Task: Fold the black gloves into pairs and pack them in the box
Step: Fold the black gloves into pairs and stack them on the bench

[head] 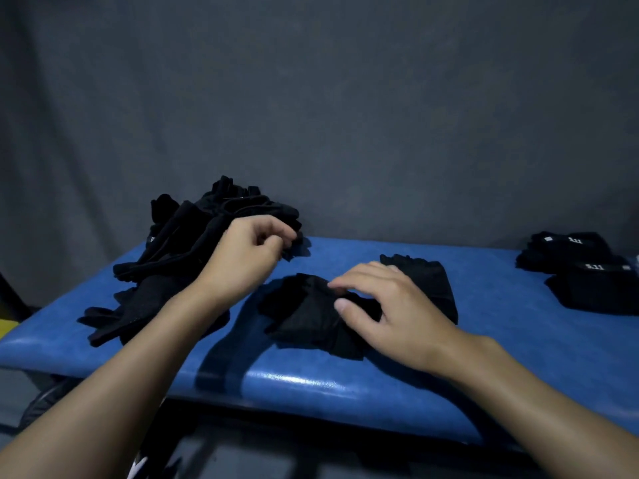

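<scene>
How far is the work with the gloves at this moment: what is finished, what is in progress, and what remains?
Done: folded gloves lie stacked at the right end of the table. In hand: the right hand rests on a glove at the middle; the left hand reaches the loose pile, grip unclear. Left: that pile, and the packing; no box is in view.

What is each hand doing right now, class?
Left hand: fingers curled at the glove pile; grip cannot be told.
Right hand: open, pressing the middle glove.

Dim grey cloth backdrop point(345, 98) behind blue, seemingly padded bench point(484, 340).
</scene>
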`<state>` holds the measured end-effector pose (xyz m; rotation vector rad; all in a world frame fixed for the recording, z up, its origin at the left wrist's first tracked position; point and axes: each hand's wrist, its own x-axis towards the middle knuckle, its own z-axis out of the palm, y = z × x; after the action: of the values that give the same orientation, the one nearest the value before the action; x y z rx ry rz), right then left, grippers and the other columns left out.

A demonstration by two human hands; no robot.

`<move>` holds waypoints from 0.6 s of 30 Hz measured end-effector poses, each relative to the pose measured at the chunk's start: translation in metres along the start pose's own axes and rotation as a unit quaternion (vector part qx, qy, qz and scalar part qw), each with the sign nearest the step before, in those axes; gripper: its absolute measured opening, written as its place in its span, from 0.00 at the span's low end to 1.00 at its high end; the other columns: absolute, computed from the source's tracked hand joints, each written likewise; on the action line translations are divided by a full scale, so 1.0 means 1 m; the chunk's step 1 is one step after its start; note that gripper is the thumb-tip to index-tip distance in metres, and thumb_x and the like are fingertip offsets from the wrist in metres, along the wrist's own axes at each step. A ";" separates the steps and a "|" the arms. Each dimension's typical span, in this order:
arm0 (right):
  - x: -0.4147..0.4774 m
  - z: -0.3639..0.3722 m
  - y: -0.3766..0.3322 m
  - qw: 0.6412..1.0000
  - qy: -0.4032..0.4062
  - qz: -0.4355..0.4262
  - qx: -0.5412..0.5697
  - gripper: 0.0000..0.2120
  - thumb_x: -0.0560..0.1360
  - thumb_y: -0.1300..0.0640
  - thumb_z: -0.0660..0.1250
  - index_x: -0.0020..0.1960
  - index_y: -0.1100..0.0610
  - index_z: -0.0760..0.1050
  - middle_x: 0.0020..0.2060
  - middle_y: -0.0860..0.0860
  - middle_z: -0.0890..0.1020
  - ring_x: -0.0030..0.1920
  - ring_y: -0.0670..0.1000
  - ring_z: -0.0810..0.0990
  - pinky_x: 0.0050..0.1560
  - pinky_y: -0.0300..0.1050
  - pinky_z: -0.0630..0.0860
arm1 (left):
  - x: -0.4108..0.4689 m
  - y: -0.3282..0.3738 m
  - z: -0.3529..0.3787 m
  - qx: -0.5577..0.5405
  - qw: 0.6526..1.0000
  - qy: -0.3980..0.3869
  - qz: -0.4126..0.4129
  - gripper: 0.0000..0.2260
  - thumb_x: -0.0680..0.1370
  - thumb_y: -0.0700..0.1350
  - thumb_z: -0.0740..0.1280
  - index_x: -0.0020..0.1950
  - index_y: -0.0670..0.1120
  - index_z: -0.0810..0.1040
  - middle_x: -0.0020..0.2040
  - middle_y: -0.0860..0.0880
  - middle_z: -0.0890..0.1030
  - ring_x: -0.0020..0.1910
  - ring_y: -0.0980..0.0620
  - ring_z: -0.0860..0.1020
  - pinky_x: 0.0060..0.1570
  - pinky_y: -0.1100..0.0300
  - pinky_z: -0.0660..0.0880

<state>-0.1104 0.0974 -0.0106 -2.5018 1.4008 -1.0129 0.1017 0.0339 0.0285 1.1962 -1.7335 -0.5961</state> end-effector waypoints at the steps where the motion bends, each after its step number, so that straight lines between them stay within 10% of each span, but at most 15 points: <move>1: 0.001 0.000 0.003 1.000 -0.007 0.011 -0.012 0.16 0.77 0.44 0.58 0.59 0.47 0.78 0.51 0.38 0.79 0.54 0.41 0.75 0.62 0.46 0.68 | -0.002 -0.001 0.003 0.031 0.999 -0.019 0.014 0.11 0.77 0.39 0.63 0.44 0.51 0.83 0.38 0.52 0.83 0.36 0.52 0.79 0.38 0.57 0.77; 8: -0.003 0.002 0.015 0.995 -0.082 0.038 -0.040 0.20 0.76 0.43 0.52 0.58 0.47 0.77 0.51 0.35 0.77 0.54 0.39 0.76 0.63 0.49 0.70 | -0.015 -0.013 0.021 0.264 0.932 -0.241 0.049 0.10 0.76 0.58 0.65 0.50 0.57 0.82 0.38 0.60 0.81 0.41 0.59 0.79 0.49 0.54 0.78; 15: -0.007 -0.002 0.014 0.993 -0.086 0.040 -0.065 0.12 0.79 0.44 0.59 0.58 0.45 0.76 0.46 0.35 0.74 0.51 0.40 0.73 0.59 0.40 0.64 | -0.019 -0.014 0.031 0.366 0.883 -0.286 0.062 0.19 0.80 0.62 0.56 0.68 0.59 0.72 0.73 0.55 0.69 0.75 0.54 0.63 0.76 0.40 0.49; 18: -0.008 -0.005 0.013 0.990 -0.070 0.033 -0.116 0.16 0.78 0.41 0.55 0.59 0.44 0.76 0.47 0.34 0.74 0.54 0.39 0.69 0.59 0.40 0.59 | -0.018 -0.011 0.035 0.397 0.883 -0.233 0.096 0.21 0.80 0.63 0.57 0.70 0.58 0.70 0.70 0.53 0.68 0.72 0.51 0.62 0.72 0.43 0.56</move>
<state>-0.1251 0.0970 -0.0158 -2.6043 1.6293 -0.6828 0.0783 0.0420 -0.0038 1.4635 -2.6177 -0.0094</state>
